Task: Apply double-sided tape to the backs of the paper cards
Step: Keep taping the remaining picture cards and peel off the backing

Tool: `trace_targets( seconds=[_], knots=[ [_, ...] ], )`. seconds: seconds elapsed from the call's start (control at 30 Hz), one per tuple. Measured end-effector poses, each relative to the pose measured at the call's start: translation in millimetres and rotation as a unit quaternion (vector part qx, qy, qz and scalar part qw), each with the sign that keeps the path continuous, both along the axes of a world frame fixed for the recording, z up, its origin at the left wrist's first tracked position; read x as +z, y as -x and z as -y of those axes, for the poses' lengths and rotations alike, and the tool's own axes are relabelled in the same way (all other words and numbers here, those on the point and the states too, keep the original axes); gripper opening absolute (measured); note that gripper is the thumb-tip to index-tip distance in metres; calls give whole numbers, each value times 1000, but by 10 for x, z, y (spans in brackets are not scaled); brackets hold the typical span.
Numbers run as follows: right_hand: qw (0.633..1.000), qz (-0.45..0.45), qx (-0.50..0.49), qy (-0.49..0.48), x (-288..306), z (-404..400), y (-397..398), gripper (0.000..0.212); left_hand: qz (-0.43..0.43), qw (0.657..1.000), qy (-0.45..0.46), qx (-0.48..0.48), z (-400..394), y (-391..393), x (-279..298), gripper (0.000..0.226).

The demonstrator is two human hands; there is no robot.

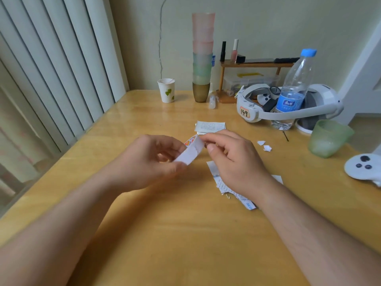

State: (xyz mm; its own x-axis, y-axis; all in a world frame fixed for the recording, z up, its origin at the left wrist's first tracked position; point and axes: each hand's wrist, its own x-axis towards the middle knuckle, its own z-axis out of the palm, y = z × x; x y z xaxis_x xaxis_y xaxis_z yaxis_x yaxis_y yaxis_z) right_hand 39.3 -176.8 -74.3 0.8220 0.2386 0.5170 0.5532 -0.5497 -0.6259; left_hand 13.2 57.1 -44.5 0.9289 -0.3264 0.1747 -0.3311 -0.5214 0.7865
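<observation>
Left hand grip clamped on one card; right hand grip pinches card's top edge; two paper scraps

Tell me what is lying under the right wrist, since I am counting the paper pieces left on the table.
Torn printed paper lies on the table under the right hand, poking out on both sides of the wrist. The part beneath the wrist is covered, so I cannot count the pieces.

cups behind cards, bottle rt
</observation>
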Motion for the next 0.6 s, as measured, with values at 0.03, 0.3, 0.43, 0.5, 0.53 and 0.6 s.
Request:
trace_targets(
  seconds=[0.03, 0.3, 0.43, 0.5, 0.53, 0.6],
  knots=[
    [1000, 9, 6, -8, 7, 6, 7, 32, -4, 999, 36, -3, 53, 9, -27, 19],
    [995, 102, 10, -11, 51, 19, 62, 43, 45, 987, 157, -3, 312, -2, -228, 18],
    [988, 156, -2, -5, 59, 26, 44, 41, 76, 984, 162, 9, 330, 3, -260, 17],
    [984, 177, -1, 0, 56, 33, 32, 37, 76, 984, 160, 16, 330, 8, -259, 19],
    [984, 180, 2, 0, 56, 35, 30, 35, 74, 984, 160, 20, 328, 13, -256, 19],
    [984, 180, 8, -4, 62, 33, 32, 30, 77, 984, 159, 24, 320, 20, -250, 18]
  ],
)
